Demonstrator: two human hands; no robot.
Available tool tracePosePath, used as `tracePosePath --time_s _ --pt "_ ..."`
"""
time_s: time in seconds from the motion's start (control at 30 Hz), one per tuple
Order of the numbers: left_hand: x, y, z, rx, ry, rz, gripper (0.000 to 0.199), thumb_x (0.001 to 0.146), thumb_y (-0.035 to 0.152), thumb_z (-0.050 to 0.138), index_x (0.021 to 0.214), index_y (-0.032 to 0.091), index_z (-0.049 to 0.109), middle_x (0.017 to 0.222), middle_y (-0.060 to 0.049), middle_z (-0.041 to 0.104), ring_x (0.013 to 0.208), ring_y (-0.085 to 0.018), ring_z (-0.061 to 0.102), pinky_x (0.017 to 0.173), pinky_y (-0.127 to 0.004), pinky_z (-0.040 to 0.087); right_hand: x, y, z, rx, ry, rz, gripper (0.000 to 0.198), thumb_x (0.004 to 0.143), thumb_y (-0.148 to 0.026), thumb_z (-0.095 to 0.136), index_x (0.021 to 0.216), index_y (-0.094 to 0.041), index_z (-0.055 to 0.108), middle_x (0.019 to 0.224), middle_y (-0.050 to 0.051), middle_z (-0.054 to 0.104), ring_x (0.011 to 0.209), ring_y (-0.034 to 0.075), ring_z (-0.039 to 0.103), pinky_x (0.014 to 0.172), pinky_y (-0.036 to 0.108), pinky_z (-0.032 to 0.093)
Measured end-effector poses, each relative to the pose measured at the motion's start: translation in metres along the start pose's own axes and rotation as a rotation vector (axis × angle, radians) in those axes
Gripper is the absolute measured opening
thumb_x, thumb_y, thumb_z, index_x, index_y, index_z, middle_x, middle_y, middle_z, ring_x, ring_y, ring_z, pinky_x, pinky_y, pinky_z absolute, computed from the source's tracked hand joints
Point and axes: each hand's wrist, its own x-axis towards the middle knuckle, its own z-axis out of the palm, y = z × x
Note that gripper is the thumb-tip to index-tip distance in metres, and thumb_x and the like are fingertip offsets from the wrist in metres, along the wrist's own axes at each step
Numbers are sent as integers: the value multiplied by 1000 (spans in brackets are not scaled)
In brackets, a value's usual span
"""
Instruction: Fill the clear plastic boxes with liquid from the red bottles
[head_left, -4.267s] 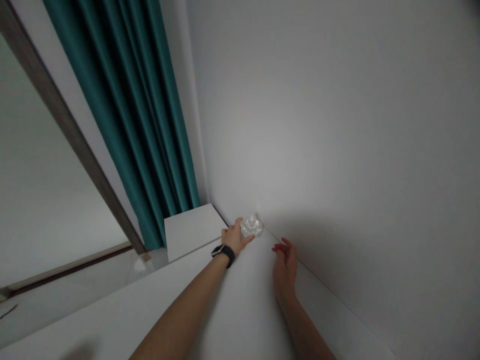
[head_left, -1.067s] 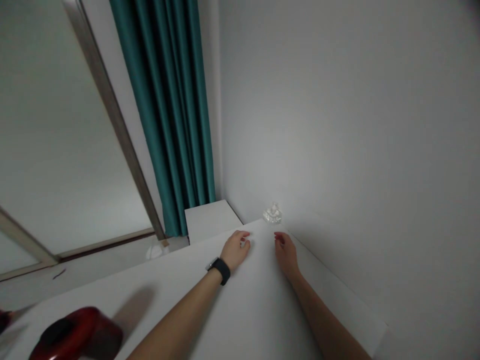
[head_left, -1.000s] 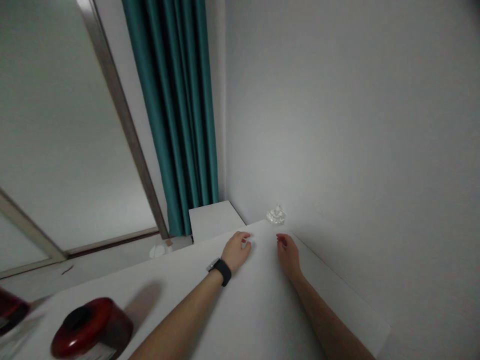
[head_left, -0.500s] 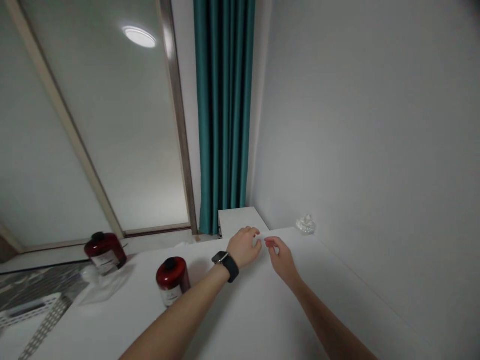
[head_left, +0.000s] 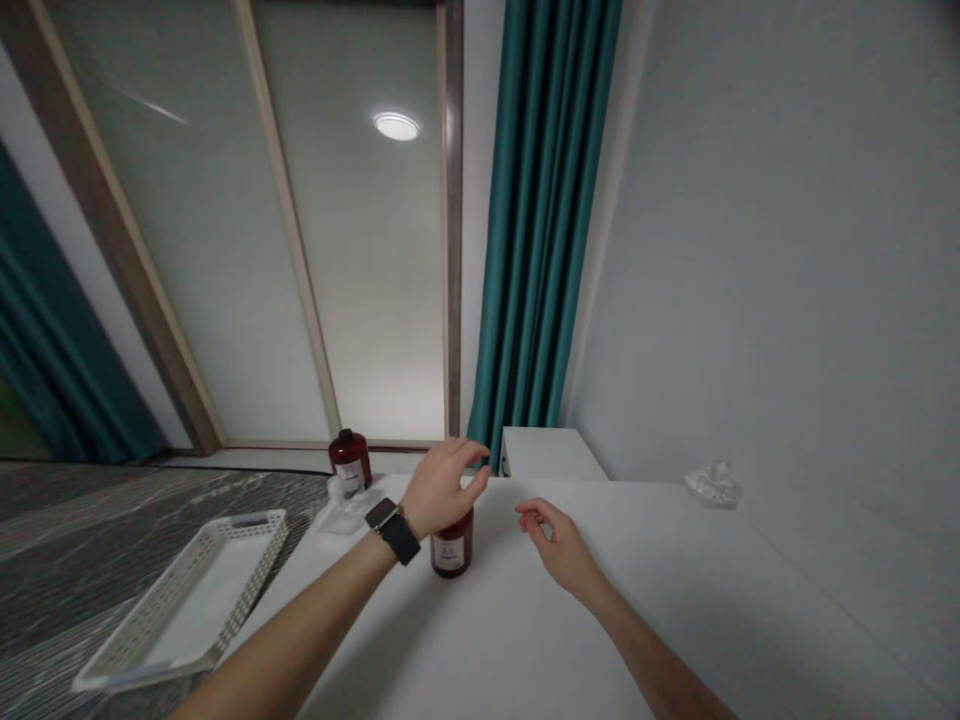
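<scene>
My left hand (head_left: pixel 444 487), a dark watch (head_left: pixel 392 530) on its wrist, is over a dark red bottle (head_left: pixel 450 550) with a white label. The thumb and fingers are apart, with nothing between them; the hand hides the bottle's top, and I cannot tell whether it touches it. To the right of that bottle, my right hand (head_left: pixel 559 540) hovers above the white tabletop (head_left: pixel 517 640). Its fingers are loosely bent, and no object shows in them. Farther back on the left stands a second red bottle (head_left: pixel 350 460) with a black cap.
Beside the far bottle lies a clear plastic piece (head_left: pixel 341 510). A white perforated basket (head_left: pixel 247 575) rests at the left on a grey patterned surface (head_left: pixel 90 540). Crumpled clear plastic (head_left: pixel 714 484) lies by the right wall. Behind the table are a white box-shaped unit (head_left: pixel 555 452) and a teal curtain (head_left: pixel 547 220).
My view has swung left, bringing in more of the basket and the grey surface. My left hand has moved over the nearer bottle, and the gap between my hands has grown.
</scene>
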Motion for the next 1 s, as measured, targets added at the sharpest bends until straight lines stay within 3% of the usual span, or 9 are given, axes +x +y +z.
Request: tracePosePath --time_s 0.1,0.23,0.4,0.57,0.8,1.0 --pt "-28 -24 -1 -108 82 -54 23 92 29 50 109 20 63 98 -7 67 95 -24 63 84 -36 51 -3 1 22 40 -47 2 21 84 -28 57 99 -22 69 87 4 72 76 19 67 75 34 55" --pt "-67 -46 15 -266 128 -187 32 93 29 49 123 19 53 105 -8 66 88 -21 64 72 -33 54 -7 3 47 78 -69 13 36 82 -26 59 118 -22 61 102 7 70 83 19 67 75 35 55" --pt "-104 -55 38 -296 217 -233 34 93 25 48 126 18 50 100 -7 67 85 -20 63 79 -36 53 -13 2 68 116 -105 6 53 78 -25 64 130 -22 52 119 11 65 101 22 65 78 35 54" --pt "-121 -57 45 -358 168 -253 24 94 24 46 114 19 59 100 -7 68 87 -21 64 80 -37 54 -12 -4 80 146 -139 -5 64 75 -22 68 135 -24 47 133 11 59 110 24 62 81 35 54" --pt "-139 -56 52 -335 67 -197 34 92 16 46 124 21 54 108 -9 69 92 -21 65 84 -37 54 -5 -7 97 205 -104 57 75 68 -19 74 136 -24 44 130 10 63 107 25 65 92 43 53" --pt "-138 -63 48 -161 110 -182 21 91 15 45 104 20 61 96 -9 68 90 -23 64 79 -37 52 14 -2 107 199 -71 44 69 72 -26 74 135 -22 44 123 11 68 100 25 69 90 42 55"
